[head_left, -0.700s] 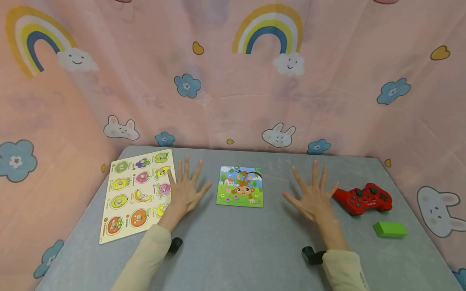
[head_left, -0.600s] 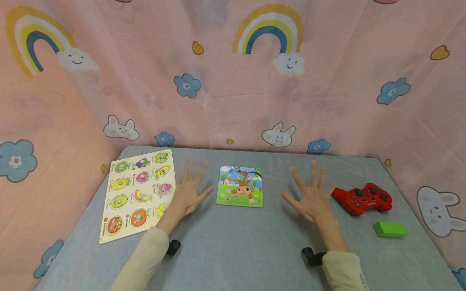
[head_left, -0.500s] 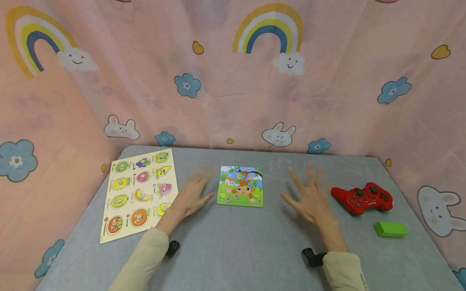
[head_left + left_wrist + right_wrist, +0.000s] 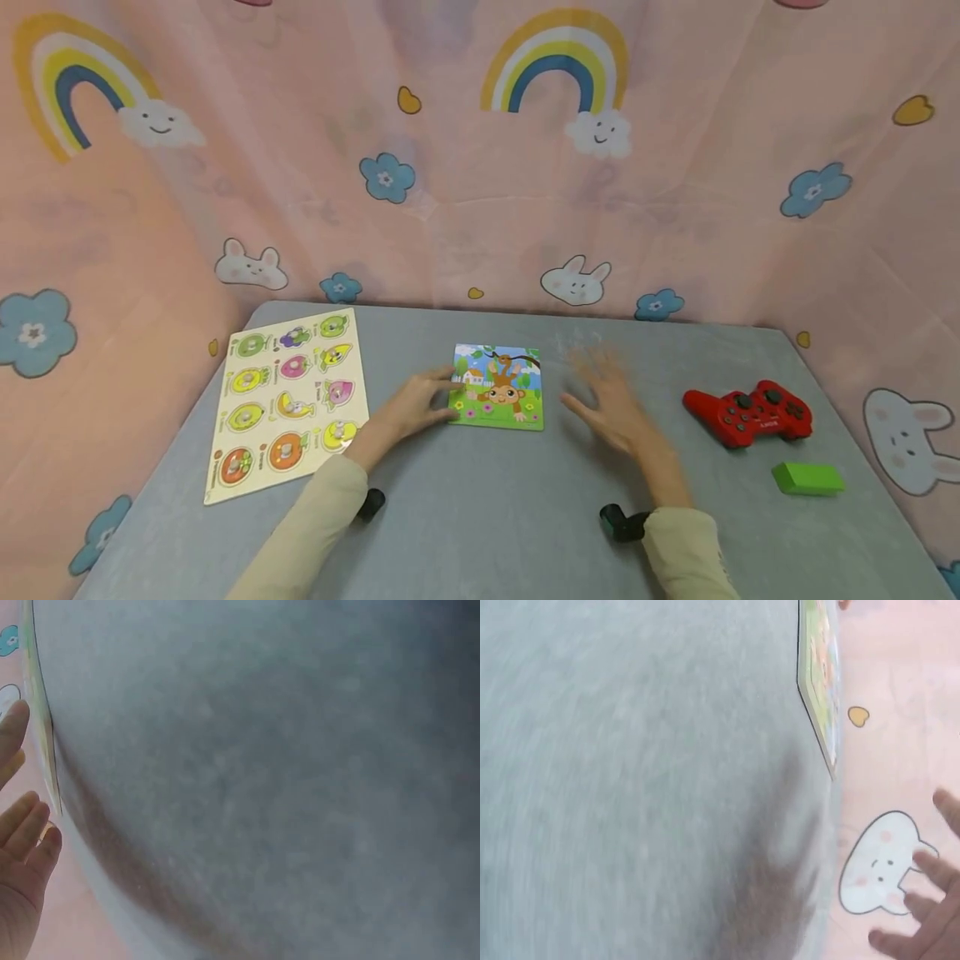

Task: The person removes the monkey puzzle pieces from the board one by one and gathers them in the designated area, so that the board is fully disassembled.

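A square picture puzzle (image 4: 495,408) with a cartoon monkey lies flat in the middle of the table in the head view. My left hand (image 4: 408,408) is at its left side, fingertips overlapping the left edge and thumb by the near-left corner. To the right of the puzzle my right hand (image 4: 618,408) hovers with fingers spread, blurred by motion and holding nothing. The left wrist view catches the puzzle (image 4: 43,712) edge-on beside the left fingers. In the right wrist view the puzzle (image 4: 817,682) stands apart from the right fingers.
Left of the hands lies a cream fruit knob-puzzle board (image 4: 270,442). A red game controller (image 4: 750,414) and a green block (image 4: 807,478) sit on the right. Behind the grey table (image 4: 487,525) hangs a pink patterned curtain (image 4: 465,225).
Both hands have moved inward toward the monkey puzzle. My left hand has turned right and come to the puzzle's left edge; my right hand has shifted left, away from the controller.
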`<action>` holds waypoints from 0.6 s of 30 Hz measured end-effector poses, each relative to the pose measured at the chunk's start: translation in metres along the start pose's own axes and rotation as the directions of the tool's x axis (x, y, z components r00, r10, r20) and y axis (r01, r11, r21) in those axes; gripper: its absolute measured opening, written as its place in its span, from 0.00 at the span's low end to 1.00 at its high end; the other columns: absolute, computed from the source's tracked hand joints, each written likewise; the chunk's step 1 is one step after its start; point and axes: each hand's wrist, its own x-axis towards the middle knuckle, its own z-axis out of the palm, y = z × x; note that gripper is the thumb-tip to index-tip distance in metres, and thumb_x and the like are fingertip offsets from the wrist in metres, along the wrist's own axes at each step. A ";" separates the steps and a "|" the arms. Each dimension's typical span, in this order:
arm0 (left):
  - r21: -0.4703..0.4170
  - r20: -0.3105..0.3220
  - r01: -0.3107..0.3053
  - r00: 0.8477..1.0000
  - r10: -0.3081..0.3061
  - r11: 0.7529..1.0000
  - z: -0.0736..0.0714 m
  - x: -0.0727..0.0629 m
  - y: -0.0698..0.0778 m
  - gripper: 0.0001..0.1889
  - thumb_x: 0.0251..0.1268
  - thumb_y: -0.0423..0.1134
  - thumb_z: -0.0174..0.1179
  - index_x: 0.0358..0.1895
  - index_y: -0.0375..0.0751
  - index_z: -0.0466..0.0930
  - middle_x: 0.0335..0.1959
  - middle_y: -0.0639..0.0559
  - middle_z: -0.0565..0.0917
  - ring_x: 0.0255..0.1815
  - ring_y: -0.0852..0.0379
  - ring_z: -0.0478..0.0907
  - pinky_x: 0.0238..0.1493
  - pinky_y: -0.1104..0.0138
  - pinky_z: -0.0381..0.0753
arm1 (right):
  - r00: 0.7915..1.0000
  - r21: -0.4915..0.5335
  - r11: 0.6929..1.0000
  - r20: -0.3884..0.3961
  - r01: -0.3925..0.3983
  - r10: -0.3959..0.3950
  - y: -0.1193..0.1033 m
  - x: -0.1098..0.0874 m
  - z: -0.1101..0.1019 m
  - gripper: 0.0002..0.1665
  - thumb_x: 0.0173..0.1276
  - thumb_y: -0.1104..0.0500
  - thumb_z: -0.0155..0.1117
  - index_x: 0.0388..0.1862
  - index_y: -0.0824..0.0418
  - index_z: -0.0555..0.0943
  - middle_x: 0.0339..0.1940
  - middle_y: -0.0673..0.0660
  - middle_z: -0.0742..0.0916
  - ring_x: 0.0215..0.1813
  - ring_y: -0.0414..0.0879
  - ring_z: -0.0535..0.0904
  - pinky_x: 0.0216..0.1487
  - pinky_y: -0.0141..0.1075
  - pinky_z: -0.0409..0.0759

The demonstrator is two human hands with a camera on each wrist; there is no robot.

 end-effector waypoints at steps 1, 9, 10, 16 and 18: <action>0.003 0.005 -0.004 1.000 0.004 1.000 0.001 0.000 0.000 0.25 0.57 0.42 0.69 0.57 0.36 0.80 0.66 0.35 0.70 0.66 0.38 0.67 0.65 0.51 0.67 | 1.000 0.025 1.000 0.010 0.011 -0.011 -0.001 0.002 0.002 0.40 0.69 0.44 0.57 0.75 0.58 0.61 0.76 0.68 0.56 0.75 0.68 0.43 0.68 0.67 0.45; -0.019 0.015 -0.027 1.000 0.028 0.999 0.002 -0.001 -0.003 0.22 0.58 0.41 0.68 0.53 0.33 0.81 0.63 0.37 0.73 0.64 0.40 0.70 0.63 0.54 0.70 | 0.998 0.223 0.973 0.008 0.061 -0.064 -0.007 0.014 0.016 0.29 0.69 0.53 0.60 0.67 0.62 0.73 0.71 0.65 0.69 0.72 0.64 0.59 0.67 0.63 0.55; -0.027 0.018 -0.027 0.999 0.027 0.999 0.001 -0.001 -0.002 0.22 0.58 0.41 0.68 0.53 0.33 0.81 0.63 0.37 0.74 0.64 0.40 0.70 0.63 0.54 0.70 | 0.998 0.262 0.963 0.004 0.056 -0.060 -0.007 0.015 0.017 0.28 0.69 0.54 0.61 0.66 0.62 0.74 0.70 0.65 0.70 0.71 0.64 0.60 0.67 0.62 0.58; -0.018 0.032 -0.022 0.999 0.022 1.000 0.005 0.002 -0.002 0.24 0.57 0.42 0.68 0.55 0.32 0.81 0.63 0.39 0.75 0.64 0.42 0.71 0.62 0.55 0.71 | 0.999 0.503 0.864 0.032 0.006 -0.025 -0.005 0.023 0.023 0.22 0.69 0.56 0.62 0.60 0.63 0.79 0.67 0.63 0.74 0.70 0.59 0.65 0.63 0.56 0.69; -0.018 0.042 -0.015 0.999 0.015 1.000 0.006 0.004 -0.001 0.24 0.57 0.42 0.68 0.55 0.32 0.80 0.63 0.39 0.74 0.64 0.42 0.71 0.62 0.56 0.71 | 0.998 0.574 0.819 0.048 -0.004 -0.030 -0.005 0.027 0.024 0.22 0.69 0.58 0.62 0.60 0.65 0.78 0.66 0.63 0.75 0.69 0.59 0.67 0.63 0.54 0.70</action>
